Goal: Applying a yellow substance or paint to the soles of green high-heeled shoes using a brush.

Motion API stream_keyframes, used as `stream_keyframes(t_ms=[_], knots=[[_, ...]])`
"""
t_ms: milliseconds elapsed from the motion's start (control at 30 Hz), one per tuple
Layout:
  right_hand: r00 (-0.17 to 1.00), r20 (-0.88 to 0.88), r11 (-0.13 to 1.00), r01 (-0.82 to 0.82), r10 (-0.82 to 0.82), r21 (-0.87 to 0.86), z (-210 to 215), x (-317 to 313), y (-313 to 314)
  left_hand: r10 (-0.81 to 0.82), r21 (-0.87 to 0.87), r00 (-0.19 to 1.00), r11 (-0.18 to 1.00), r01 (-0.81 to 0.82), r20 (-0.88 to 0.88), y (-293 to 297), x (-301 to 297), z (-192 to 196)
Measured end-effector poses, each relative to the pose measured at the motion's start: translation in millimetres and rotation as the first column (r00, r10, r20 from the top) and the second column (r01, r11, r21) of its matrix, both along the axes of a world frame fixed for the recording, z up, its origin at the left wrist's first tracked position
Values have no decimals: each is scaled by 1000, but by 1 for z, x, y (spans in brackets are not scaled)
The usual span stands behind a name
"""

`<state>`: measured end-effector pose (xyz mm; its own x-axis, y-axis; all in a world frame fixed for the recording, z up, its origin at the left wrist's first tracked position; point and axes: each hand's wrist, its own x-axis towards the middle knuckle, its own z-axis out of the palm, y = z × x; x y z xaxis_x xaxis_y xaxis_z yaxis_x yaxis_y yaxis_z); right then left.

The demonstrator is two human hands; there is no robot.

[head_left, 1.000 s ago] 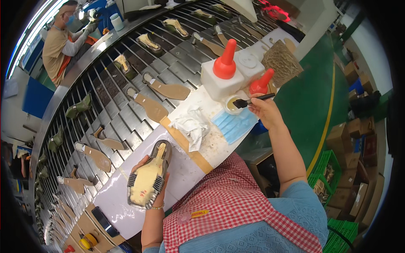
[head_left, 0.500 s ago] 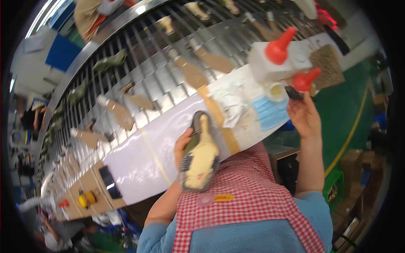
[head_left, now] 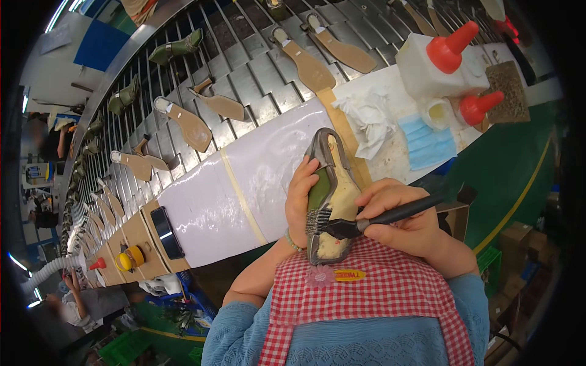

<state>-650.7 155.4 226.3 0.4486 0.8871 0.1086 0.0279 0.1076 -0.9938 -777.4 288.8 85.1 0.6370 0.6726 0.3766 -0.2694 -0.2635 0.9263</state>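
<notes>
My left hand [head_left: 298,201] grips a green shoe upper [head_left: 343,192] on its last, with the pale underside turned up and dark edges folded over it. The fingers wrap round its left side, and the toe end is close to my apron. In my right hand [head_left: 412,235] is a black-handled brush [head_left: 408,209], pinched between thumb and fingers. Its dark tip touches the underside near the toe end. A small cup of pale yellow liquid [head_left: 437,113] stands to the right, past a blue face mask [head_left: 427,141].
White bottles [head_left: 421,67] with red nozzles stand at the back right beside crumpled tissue [head_left: 368,119]. A phone [head_left: 166,232] and yellow tape roll [head_left: 129,258] lie at left. Beyond the worktop, a slatted metal conveyor [head_left: 256,79] carries brown soles [head_left: 189,125] and green uppers [head_left: 177,47].
My right hand has brought the brush from beside the cup down to the shoe. The shoe is tilted more on its side, showing more of the green upper.
</notes>
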Motion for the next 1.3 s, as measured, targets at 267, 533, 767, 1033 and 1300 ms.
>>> stream_keyframes(t_ms=[267, 533, 767, 1033, 1300], knots=[[888, 451, 996, 76, -91, 52, 6, -2, 2, 3, 8, 1000, 1000, -3, 17, -2, -2, 2], [883, 468, 990, -51, -17, 131, 10, -11, 3, 21, 40, 1000, 999, -21, 0, -1, -1, 3], [881, 470, 995, 9, -53, 95, 16, -11, 6, -85, 198, 994, 976, 96, -64, 8, -4, 8], [938, -301, 962, 226, -173, 151, 17, -5, -3, -384, -548, 923, 767, 334, 26, 64, -12, 64], [669, -741, 958, 244, -55, 149, 17, 0, 14, -674, -646, 701, 432, 629, 232, 85, -19, 39]])
